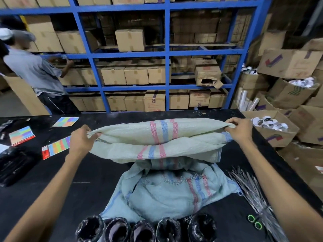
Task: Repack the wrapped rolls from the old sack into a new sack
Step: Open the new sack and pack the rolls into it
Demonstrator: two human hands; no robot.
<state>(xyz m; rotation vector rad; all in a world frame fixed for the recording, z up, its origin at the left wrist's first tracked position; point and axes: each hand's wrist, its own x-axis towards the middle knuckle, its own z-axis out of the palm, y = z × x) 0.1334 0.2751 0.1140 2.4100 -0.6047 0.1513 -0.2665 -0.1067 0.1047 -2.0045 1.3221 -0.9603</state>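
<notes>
Black worktable (97,172) below blue steel racking (167,53): my left hand (80,140) and right hand (239,128) each pinch one end of the pale green woven striped sack (157,137), holding it stretched just beyond the frayed blue-green old sack (166,194). Five black plastic-wrapped rolls (143,231) stand at the near edge.

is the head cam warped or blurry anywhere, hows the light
Head view: wide-angle warp bows the posts of the blue rack; the new sack, gripped by the left hand and right hand, is sharp and evenly lit; the black table swallows detail, with small glints on the wrapped rolls; the top right corner is dim.
</notes>
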